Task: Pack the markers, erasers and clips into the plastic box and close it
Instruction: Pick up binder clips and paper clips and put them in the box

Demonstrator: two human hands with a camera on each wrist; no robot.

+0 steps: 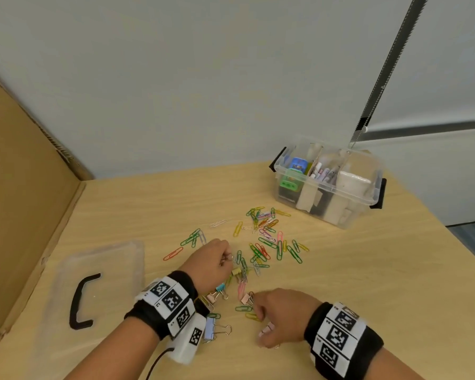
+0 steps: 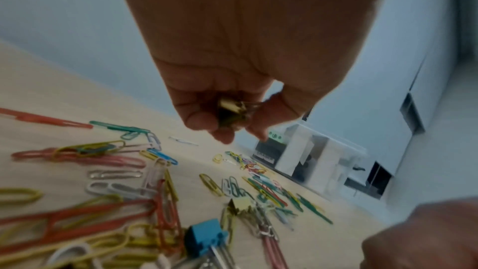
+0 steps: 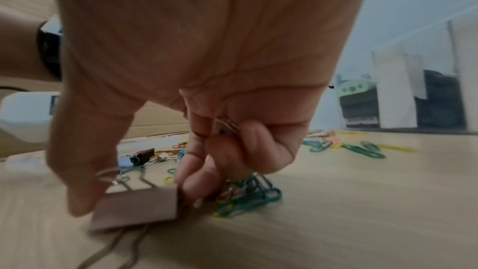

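Note:
Coloured paper clips (image 1: 266, 237) lie scattered over the wooden table, with a few binder clips among them. My left hand (image 1: 226, 257) hovers over the pile, its fingers curled round a yellowish binder clip (image 2: 232, 109) and other metal bits. My right hand (image 1: 258, 311) is down on the table near the front. Its thumb and forefinger pinch a pink binder clip (image 3: 139, 210), and its other fingers curl over more clips (image 3: 225, 128). The clear plastic box (image 1: 340, 212) stands open at the back right with markers and erasers inside.
The box's clear lid (image 1: 107, 259) with a black handle lies flat at the left. A lilac binder clip (image 1: 209, 329) sits under my left wrist and a blue one (image 2: 204, 236) close by. Cardboard (image 1: 25, 187) walls the left side. The table edge runs along the right.

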